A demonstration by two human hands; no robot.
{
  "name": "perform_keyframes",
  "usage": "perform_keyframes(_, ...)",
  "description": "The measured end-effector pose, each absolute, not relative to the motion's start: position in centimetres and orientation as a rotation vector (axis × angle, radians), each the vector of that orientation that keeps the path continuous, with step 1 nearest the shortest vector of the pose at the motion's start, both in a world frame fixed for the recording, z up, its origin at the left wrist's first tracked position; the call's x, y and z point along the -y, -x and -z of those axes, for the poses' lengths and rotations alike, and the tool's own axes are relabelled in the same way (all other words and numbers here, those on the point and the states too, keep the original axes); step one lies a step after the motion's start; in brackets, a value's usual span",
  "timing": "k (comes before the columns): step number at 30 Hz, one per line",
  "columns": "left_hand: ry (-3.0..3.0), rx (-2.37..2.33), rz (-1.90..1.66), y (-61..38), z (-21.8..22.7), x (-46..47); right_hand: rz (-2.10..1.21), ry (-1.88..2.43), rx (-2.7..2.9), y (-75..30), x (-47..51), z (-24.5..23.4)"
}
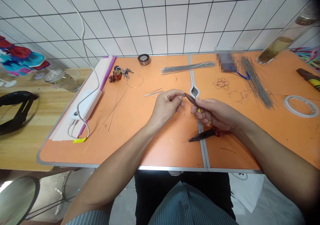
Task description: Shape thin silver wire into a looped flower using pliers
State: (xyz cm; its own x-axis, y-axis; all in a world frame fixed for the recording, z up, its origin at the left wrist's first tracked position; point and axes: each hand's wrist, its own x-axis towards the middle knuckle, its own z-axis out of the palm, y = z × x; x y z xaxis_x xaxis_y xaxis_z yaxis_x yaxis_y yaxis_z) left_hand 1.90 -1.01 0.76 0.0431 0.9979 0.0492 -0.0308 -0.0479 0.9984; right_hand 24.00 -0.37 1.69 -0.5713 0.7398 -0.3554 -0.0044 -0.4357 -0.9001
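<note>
My right hand [215, 113] is shut on small dark-jawed pliers [192, 100] with yellow grips, their tips pointing up and left. My left hand [166, 107] pinches its fingertips close to those tips, apparently on a thin wire loop [179, 115] that hangs below it; the fine wire is hard to follow. Just beneath my right hand, red-handled needle-nose pliers [206, 135] lie on the orange folding table [130, 148], apart from my palm.
Wire flower shapes [221, 83] and bundles of straight wire [187, 68] lie beyond my hands. Keys [122, 72], a black tape roll [144, 59], a white tape roll [301, 106], a white power strip [86, 98] and a glass jar [287, 35] surround them.
</note>
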Motion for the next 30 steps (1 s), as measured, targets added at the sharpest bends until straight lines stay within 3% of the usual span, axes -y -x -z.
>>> perform_keyframes(30,-1.299,-1.239,-1.196,-2.09,-0.97,1.16,-1.962,1.111,1.365,-23.90,0.73,-1.01)
